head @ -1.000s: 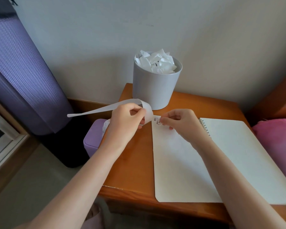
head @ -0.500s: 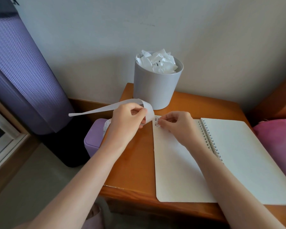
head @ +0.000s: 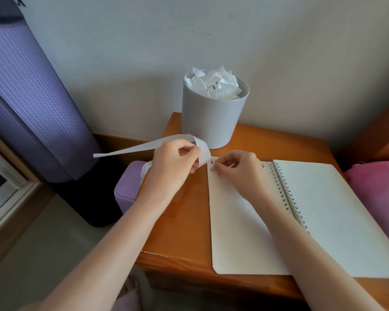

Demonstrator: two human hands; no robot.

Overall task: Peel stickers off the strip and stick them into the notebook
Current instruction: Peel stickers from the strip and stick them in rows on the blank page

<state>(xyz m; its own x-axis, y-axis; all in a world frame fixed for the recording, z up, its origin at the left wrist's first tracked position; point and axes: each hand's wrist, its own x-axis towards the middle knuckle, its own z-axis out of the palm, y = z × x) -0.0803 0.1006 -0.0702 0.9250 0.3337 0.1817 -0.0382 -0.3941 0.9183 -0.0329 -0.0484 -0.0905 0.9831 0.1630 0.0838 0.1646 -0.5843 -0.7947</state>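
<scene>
Orange wooden table, on my feed: the right hand pinches a small sticker down at the upper left corner of the notebook. Just left of it, the left hand grips the looped strip, whose long tail runs toward frame left. I judge the right hand nearest the next peel; no print is legible.

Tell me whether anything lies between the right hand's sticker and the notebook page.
Nothing visible. The right hand holds the sticker against the notebook at its top-left corner; the left hand holds the strip aside.
</scene>
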